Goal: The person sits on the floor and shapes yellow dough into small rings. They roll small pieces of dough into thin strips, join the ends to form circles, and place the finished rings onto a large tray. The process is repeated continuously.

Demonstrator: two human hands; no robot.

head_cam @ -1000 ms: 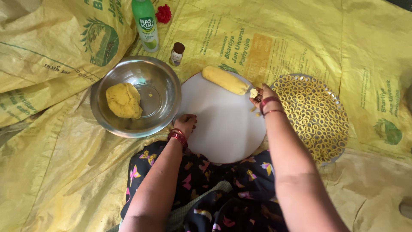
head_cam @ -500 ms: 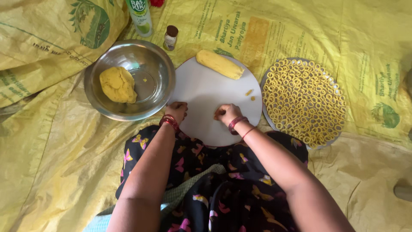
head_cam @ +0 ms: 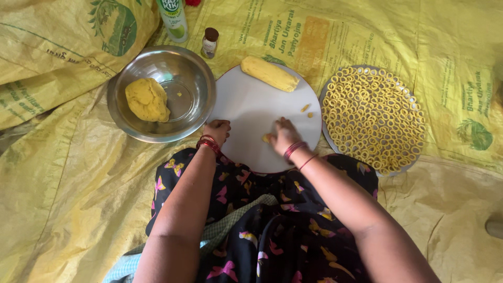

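A round white board (head_cam: 251,105) lies in front of me. My right hand (head_cam: 283,135) presses a small yellow dough piece (head_cam: 268,138) onto its near part. My left hand (head_cam: 216,130) rests with curled fingers on the board's left rim, holding nothing that I can see. At the board's far edge lies a yellow dough log (head_cam: 269,74), and two tiny dough bits (head_cam: 307,110) sit to its right. A steel bowl (head_cam: 186,68) to the left holds a dough lump (head_cam: 147,99). A round tray (head_cam: 406,97) on the right is covered with several yellow dough rings (head_cam: 372,118).
Yellow printed sacks (head_cam: 63,173) cover the floor all around. A green and white bottle (head_cam: 173,20) and a small brown-capped vial (head_cam: 209,42) stand beyond the bowl. My lap in dark floral cloth (head_cam: 262,230) lies right below the board.
My right hand came back from the dough log at the far right to the near part of the board and now presses a small dough piece. My left hand stayed on the rim.
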